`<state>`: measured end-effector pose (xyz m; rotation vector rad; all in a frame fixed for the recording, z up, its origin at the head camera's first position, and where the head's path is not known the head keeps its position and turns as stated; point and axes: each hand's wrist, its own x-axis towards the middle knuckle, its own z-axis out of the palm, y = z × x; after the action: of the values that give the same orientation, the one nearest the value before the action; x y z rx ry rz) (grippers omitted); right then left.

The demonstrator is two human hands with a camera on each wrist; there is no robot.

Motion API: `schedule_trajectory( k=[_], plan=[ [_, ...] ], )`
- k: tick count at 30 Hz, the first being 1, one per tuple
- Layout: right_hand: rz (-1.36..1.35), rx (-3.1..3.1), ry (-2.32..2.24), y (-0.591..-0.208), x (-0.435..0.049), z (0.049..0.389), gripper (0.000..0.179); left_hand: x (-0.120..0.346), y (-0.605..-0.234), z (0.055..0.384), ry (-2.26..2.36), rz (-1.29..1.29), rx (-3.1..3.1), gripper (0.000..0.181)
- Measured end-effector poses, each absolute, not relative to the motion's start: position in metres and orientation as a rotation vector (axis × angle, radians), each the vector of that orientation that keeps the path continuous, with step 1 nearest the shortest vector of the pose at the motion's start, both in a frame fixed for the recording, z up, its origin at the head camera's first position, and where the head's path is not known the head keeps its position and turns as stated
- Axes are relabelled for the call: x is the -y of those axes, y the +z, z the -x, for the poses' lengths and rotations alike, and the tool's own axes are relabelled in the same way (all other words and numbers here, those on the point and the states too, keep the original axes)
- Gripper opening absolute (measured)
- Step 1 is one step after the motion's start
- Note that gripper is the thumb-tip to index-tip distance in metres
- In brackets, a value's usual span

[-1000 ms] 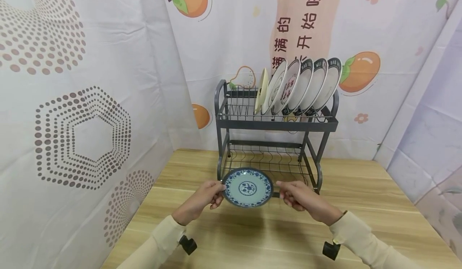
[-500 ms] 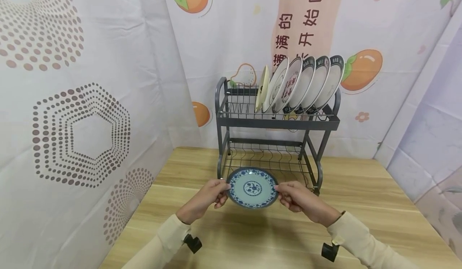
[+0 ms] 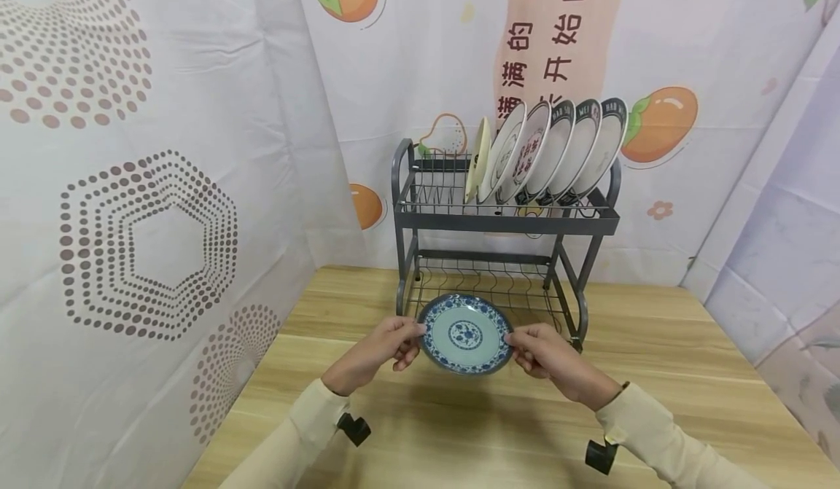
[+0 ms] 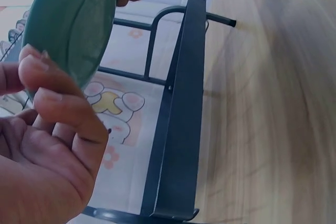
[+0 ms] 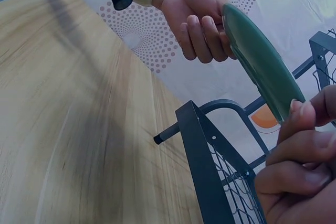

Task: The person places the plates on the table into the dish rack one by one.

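A blue-and-white patterned plate point(image 3: 465, 334) is held in the air above the table, in front of the dish rack's lower tier. My left hand point(image 3: 392, 343) pinches its left rim, and my right hand point(image 3: 541, 354) pinches the right rim. In the left wrist view the plate's plain green underside point(image 4: 71, 30) shows, with the left hand point(image 4: 52, 140) curled at its edge. The right wrist view has the plate point(image 5: 260, 61) nearly edge-on between both hands, the right hand point(image 5: 304, 166) at its near end.
Behind the plate stands a dark two-tier dish rack point(image 3: 505, 222). Its upper tier holds a yellowish plate point(image 3: 478, 161) and several white plates point(image 3: 600, 150) leaning upright. The rack stands on a wooden table point(image 3: 656, 372), with printed curtains behind and at the sides.
The right hand, apart from the plate a second ago, now grips its right rim. The plate has shifted right and slightly up, and the left hand has moved with it.
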<state>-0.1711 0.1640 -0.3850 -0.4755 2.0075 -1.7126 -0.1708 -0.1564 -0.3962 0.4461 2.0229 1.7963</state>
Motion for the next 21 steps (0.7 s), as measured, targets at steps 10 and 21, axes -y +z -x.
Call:
schedule_trajectory(
  k=[10, 21],
  plan=[
    [0.446, -2.092, -1.71, -0.381, -0.168, 0.17, 0.032, 0.166, -0.365, 0.199, 1.984, -0.282, -2.1, 0.047],
    [0.44, -2.117, -1.692, -0.383, -0.172, 0.168, 0.034, 0.168, -0.304, 0.248, 2.257, -0.209, -2.079, 0.058]
  ],
)
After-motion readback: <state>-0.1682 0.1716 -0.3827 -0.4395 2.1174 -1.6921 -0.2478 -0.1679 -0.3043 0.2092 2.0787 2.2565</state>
